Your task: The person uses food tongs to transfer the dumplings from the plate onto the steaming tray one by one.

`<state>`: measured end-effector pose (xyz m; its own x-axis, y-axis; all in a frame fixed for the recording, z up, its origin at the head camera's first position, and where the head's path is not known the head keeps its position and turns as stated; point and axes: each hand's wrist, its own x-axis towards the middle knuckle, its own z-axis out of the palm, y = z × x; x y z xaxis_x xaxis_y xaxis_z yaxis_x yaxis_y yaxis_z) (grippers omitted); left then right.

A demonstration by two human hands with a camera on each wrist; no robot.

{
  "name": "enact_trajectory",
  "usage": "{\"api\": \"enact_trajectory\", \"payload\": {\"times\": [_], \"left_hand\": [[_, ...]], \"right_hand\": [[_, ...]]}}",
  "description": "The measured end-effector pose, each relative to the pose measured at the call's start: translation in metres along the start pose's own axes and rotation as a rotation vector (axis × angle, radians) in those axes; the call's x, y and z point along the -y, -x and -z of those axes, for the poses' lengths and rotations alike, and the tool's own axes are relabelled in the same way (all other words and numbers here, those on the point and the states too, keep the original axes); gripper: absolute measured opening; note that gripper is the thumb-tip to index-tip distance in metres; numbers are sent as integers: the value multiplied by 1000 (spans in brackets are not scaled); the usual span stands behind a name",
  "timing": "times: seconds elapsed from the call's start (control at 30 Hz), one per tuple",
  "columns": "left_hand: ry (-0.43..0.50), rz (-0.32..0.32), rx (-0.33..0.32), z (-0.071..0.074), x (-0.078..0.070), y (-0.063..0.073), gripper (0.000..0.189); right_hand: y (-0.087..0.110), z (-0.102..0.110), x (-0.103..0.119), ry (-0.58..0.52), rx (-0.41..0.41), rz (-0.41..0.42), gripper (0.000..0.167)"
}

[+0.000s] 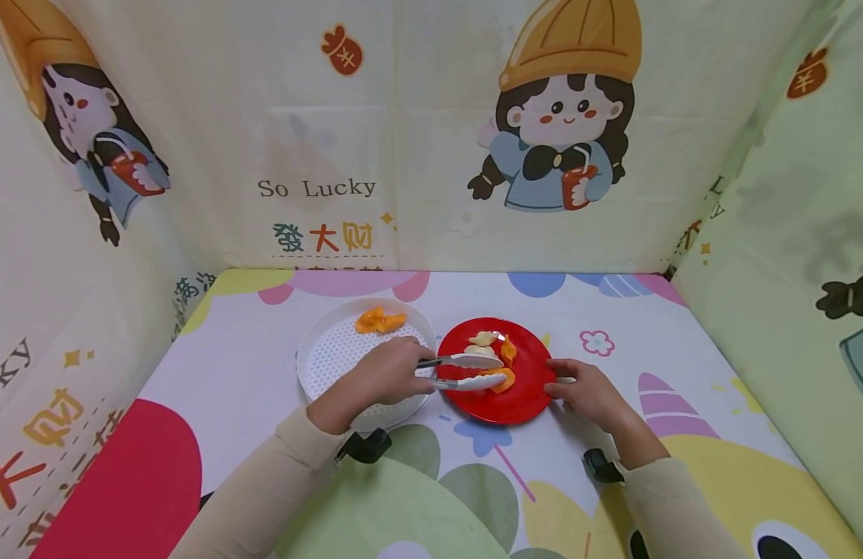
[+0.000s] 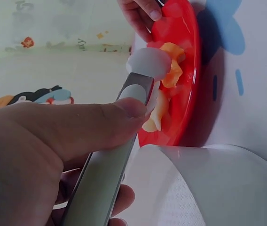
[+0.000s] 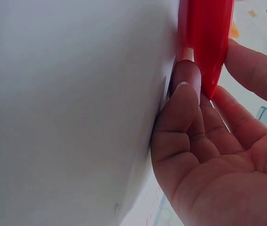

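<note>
My left hand [image 1: 389, 373] grips a pair of metal tongs [image 2: 103, 181] with white tips, its thumb pressed along one arm. The tongs reach over a red plate [image 1: 466, 404], their arms spread a little apart. On the plate lie orange dumpling-shaped pieces [image 1: 508, 351] and cream ones [image 1: 483, 338]. One tong tip lies against the nearer orange piece [image 1: 500, 380]; whether it is pinched I cannot tell. At the plate's right edge, my right hand [image 1: 585, 392] holds the rim, with fingers underneath in the right wrist view, where the red plate [image 3: 213, 42] appears edge-on.
A white round tray [image 1: 316, 388] with a perforated base stands left of the plate, close to it, partly behind my left hand. Several orange pieces [image 1: 380, 321] lie near its far side. A patterned cloth [image 1: 250, 349] covers the table, with printed cloth walls [image 1: 431, 155] around it.
</note>
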<state>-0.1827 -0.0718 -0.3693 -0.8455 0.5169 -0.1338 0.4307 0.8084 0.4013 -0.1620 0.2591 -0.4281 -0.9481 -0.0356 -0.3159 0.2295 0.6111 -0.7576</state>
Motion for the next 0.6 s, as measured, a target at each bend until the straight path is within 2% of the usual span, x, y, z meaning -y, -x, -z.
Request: {"api": "enact_trajectory", "payload": {"times": [0.17,0.4,0.6], "left_hand": [[1,-15,-38,3,3,5,44],[19,1,-111,12,10,16,47],[-10,-32,-183,20,22,25,48]], "right_hand": [[0,0,0,-2,-3,-6,68],[0,0,1,-1,-1,0,68],[-1,0,-1,-3,-2,-1,68]]}}
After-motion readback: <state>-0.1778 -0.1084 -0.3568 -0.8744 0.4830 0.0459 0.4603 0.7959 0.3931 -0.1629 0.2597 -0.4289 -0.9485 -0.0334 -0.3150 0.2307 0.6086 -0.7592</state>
